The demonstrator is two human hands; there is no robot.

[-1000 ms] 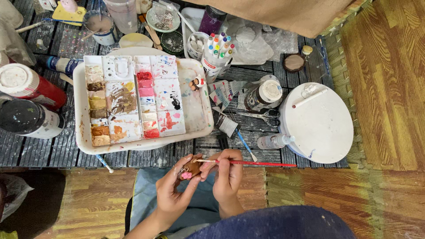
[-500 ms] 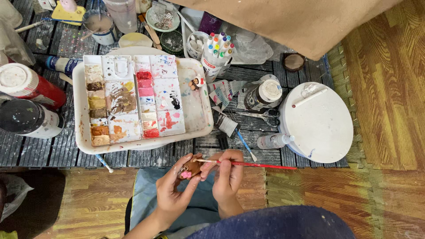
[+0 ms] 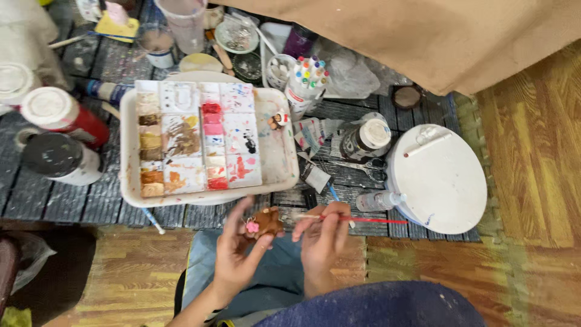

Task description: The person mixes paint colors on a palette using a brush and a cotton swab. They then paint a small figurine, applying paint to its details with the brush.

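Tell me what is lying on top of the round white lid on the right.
On the round white lid lies a short white stick near its far edge, plus faint paint specks. Whatever is under the lid is covered.

I see a small brown clay figure with a pink spot, a thin red-handled paintbrush, a white rectangular palette tray smeared red, pink, ochre and brown, a round white lid, dark grey slatted mat.

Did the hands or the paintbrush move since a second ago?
Hardly at all. The left hand still holds the small brown figure, and the right hand still holds the red paintbrush against it. The paint tray and round white lid stayed put.
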